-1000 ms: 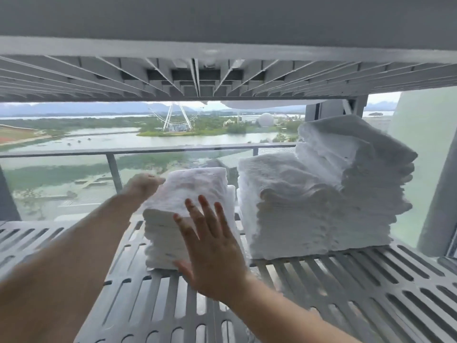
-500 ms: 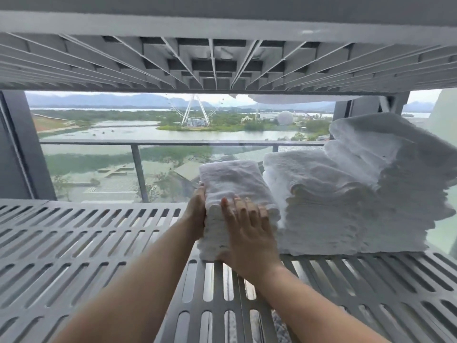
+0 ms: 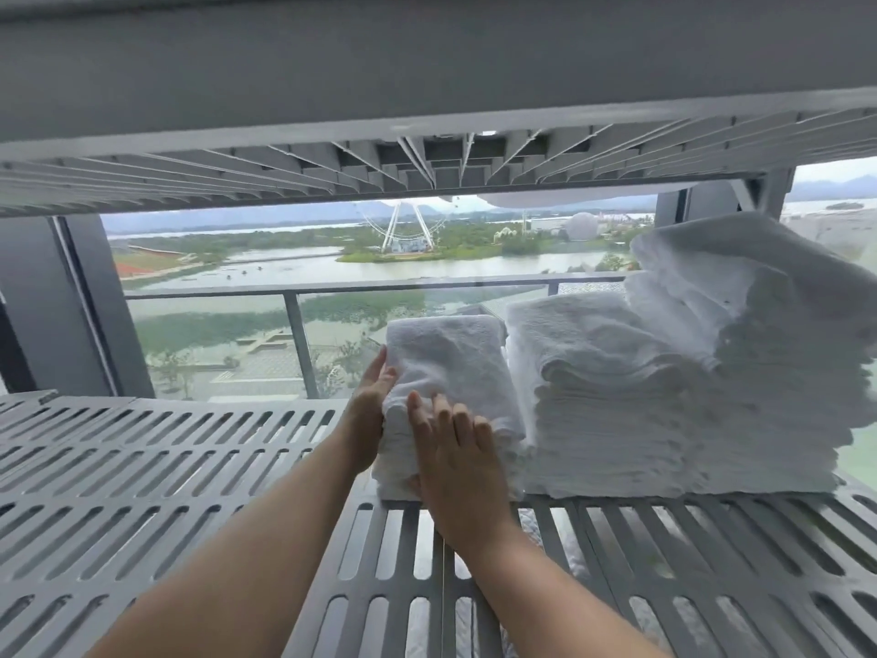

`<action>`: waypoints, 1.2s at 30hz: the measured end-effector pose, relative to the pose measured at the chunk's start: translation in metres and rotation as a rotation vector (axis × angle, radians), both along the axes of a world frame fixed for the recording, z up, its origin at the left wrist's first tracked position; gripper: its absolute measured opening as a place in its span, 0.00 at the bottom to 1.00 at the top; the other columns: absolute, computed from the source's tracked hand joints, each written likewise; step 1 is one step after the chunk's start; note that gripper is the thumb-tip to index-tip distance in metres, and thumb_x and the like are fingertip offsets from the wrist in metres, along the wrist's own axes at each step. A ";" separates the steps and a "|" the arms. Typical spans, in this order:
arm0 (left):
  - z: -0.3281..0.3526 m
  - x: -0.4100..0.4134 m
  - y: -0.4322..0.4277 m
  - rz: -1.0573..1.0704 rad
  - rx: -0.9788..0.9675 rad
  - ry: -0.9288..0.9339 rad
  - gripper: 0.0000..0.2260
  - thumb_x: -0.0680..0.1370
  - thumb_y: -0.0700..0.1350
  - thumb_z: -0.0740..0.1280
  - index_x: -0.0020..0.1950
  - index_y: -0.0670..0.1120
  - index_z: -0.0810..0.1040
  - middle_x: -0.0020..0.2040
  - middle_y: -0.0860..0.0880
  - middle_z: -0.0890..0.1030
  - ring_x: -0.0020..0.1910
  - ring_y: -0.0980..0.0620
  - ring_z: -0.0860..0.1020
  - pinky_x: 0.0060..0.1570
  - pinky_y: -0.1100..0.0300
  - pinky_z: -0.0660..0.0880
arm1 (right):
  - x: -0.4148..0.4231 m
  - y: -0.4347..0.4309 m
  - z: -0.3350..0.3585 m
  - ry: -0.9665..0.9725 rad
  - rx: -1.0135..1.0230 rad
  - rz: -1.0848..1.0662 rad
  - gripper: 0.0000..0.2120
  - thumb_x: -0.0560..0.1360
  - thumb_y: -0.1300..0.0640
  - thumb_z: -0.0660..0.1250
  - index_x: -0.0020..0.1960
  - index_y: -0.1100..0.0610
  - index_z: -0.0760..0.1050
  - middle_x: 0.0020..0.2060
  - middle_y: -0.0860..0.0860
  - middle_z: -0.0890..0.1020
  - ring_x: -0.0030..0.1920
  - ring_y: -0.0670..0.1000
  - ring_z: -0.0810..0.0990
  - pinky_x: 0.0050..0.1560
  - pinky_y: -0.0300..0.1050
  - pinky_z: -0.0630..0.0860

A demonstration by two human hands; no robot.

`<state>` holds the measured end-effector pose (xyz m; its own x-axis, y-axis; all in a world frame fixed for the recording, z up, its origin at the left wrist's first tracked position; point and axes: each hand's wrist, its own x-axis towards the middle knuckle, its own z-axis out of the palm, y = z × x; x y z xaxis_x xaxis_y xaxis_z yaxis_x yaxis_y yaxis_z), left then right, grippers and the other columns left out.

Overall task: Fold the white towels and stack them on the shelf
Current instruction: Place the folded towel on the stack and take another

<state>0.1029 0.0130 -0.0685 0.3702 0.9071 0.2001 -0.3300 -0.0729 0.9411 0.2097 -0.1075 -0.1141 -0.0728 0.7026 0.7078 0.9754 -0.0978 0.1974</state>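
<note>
On the slatted grey shelf [image 3: 190, 467], toward its middle, a short stack of folded white towels [image 3: 451, 368] sits square on the slats. It stands just beside a taller stack [image 3: 593, 401] on its right, and I cannot tell whether the two touch. That one presses against the tallest stack [image 3: 769, 353] at the far right, whose top towels lean and bulge outward. The left hand [image 3: 368, 420] lies flat against the short stack's left side, fingers straight and pointing up along the cloth. The right hand [image 3: 458, 463] presses its palm on the stack's front face, fingers straight and slightly spread, the tips reaching the top front edge. Both hands are open on the towels, curled round nothing. Bare forearms reach in from the lower edge of the view. Overhead, the ribbed underside of an upper shelf [image 3: 427, 64] fills the top. Behind the towels a window [image 3: 213, 325] looks past a glass-panelled railing [image 3: 294, 339] to water, green land and a Ferris wheel [image 3: 405, 225].
</note>
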 end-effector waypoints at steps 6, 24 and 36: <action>0.023 0.001 0.017 -0.119 0.009 0.200 0.15 0.84 0.36 0.55 0.65 0.40 0.76 0.47 0.42 0.83 0.39 0.49 0.82 0.33 0.61 0.79 | -0.001 0.000 -0.005 0.062 0.011 0.026 0.50 0.67 0.42 0.75 0.80 0.56 0.56 0.71 0.61 0.72 0.67 0.62 0.74 0.66 0.61 0.70; 0.012 0.026 0.071 -0.098 0.166 0.204 0.24 0.83 0.37 0.58 0.76 0.58 0.63 0.66 0.56 0.69 0.61 0.57 0.74 0.59 0.53 0.74 | 0.007 0.030 -0.011 0.151 -0.068 0.056 0.48 0.73 0.29 0.59 0.82 0.51 0.44 0.80 0.61 0.52 0.80 0.64 0.48 0.76 0.67 0.49; 0.006 0.026 0.062 -0.122 0.051 0.019 0.23 0.86 0.37 0.50 0.79 0.53 0.64 0.59 0.51 0.79 0.44 0.59 0.83 0.36 0.66 0.80 | 0.002 0.038 -0.016 0.143 -0.030 -0.013 0.46 0.74 0.30 0.59 0.82 0.53 0.49 0.78 0.62 0.59 0.79 0.66 0.55 0.75 0.68 0.52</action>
